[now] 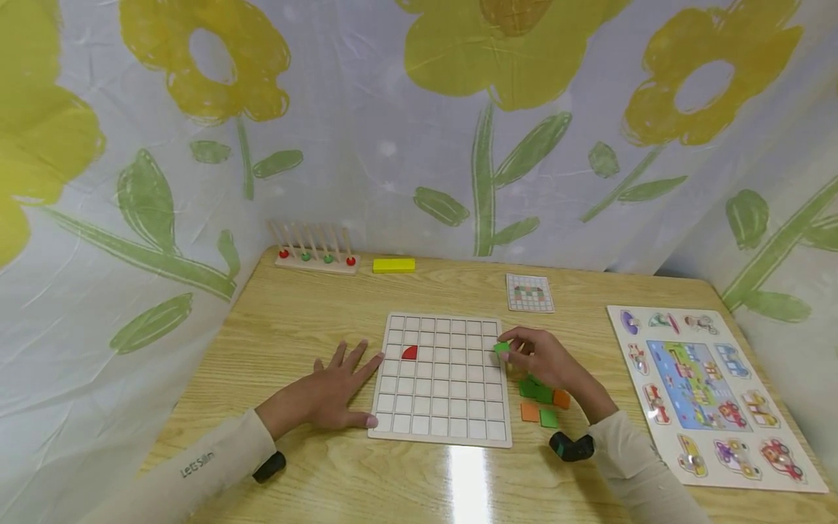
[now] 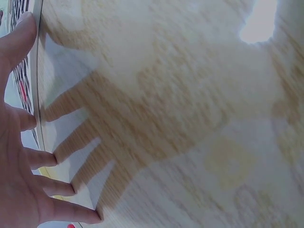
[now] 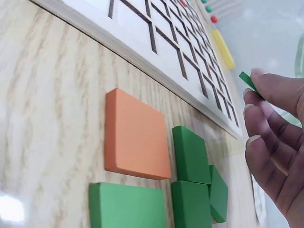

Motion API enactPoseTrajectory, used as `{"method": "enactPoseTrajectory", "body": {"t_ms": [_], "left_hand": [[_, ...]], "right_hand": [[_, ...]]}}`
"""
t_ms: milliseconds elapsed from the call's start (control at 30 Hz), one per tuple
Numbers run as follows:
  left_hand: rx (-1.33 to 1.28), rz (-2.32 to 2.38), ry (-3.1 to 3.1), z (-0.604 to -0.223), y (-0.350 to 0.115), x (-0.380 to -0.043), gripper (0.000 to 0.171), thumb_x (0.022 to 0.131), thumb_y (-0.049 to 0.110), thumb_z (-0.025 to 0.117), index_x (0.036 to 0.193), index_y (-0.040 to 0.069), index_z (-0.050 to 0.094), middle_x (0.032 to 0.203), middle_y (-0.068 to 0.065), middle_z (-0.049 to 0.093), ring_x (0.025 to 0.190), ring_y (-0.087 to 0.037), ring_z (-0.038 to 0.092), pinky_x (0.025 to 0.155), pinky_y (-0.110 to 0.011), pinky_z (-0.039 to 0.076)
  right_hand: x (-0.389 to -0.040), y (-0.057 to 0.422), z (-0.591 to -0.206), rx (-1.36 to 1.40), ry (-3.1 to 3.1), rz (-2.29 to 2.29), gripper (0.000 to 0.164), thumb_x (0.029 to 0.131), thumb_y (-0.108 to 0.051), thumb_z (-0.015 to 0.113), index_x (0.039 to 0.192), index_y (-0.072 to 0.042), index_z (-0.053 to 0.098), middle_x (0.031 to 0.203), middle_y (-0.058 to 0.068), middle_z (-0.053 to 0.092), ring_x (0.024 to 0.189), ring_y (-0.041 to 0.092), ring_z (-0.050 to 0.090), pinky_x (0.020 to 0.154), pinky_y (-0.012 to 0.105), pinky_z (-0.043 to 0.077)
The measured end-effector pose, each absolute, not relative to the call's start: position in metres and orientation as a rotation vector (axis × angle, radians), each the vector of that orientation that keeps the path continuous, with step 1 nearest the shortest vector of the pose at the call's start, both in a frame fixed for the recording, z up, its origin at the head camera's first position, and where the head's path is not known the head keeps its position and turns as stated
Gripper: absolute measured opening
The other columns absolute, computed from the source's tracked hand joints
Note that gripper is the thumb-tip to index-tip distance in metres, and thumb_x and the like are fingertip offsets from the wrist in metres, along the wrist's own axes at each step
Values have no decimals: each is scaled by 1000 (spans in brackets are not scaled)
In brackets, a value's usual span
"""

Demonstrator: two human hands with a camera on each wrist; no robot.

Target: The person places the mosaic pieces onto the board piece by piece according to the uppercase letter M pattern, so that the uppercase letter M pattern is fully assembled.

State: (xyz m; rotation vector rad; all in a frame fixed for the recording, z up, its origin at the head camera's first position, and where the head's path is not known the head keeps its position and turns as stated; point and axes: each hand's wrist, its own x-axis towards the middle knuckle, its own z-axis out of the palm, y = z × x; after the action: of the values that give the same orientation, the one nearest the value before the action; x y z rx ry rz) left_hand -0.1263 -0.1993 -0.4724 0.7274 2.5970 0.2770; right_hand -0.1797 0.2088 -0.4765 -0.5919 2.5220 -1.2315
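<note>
Thumb and fingers of the right hand (image 1: 542, 356) are pinched together on a thin green square tile (image 1: 501, 348), held at the right-hand edge of a pale square board with a raised grid (image 1: 458, 373); how high above it, I cannot tell from here. The left hand (image 1: 327, 397) lies with its fingers spread apart, thumb on the board's near left corner, seemingly steadying it. One red quarter-circle piece (image 1: 409, 353) sits in a cell. Below the right hand, on the wood-grain worktop (image 1: 308, 320), wait more green tiles (image 1: 543, 394) and two orange square tiles (image 1: 529, 413). Farther back lies a small white card with a coloured grid pattern (image 1: 530, 293). I'd judge this an early placing step; the next move calls for picking a cell, perhaps checking the card, and lowering the tile squarely between the ridges.
</note>
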Motion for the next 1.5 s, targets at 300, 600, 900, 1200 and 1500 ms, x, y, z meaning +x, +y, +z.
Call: {"method": "enactPoseTrajectory", "body": {"t_ms": [300,600,900,1200,1500], "left_hand": [[725,292,2603,-475,-199,-126,104,86,73,60,163,18,15,167,-23,7,148,-59,7,99,-84,23],[734,293,2604,-475,-199,-128,105,86,72,61,163,18,14,167,-24,6,148,-59,6,99,-84,23],[743,294,2602,-476,-200,-129,107,86,73,60,163,16,14,167,-25,7,147,-60,7,97,-85,23],[752,271,2599,-476,-201,-127,107,85,74,59,163,16,15,167,-25,7,147,-60,7,97,-85,24],[738,267,2600,-477,-202,-128,106,86,75,58,163,18,14,167,-23,6,148,-59,7,98,-84,24]], "right_hand": [[-177,206,-477,-597,2488,-1253,31,98,-18,67,125,-3,66,95,10,64,64,19,58,56,27,49],[-174,200,-483,-646,2467,-1244,26,98,-17,67,122,-6,67,96,9,64,71,14,60,60,26,49],[-167,188,-484,-650,2459,-1242,26,96,-12,68,122,-8,67,96,7,65,75,14,60,63,25,49],[-161,175,-491,-643,2453,-1244,28,96,-16,70,123,-10,67,97,3,65,81,13,61,71,24,51],[-162,162,-489,-642,2418,-1255,29,96,-11,68,124,-6,67,98,7,64,74,12,56,66,21,47]]}}
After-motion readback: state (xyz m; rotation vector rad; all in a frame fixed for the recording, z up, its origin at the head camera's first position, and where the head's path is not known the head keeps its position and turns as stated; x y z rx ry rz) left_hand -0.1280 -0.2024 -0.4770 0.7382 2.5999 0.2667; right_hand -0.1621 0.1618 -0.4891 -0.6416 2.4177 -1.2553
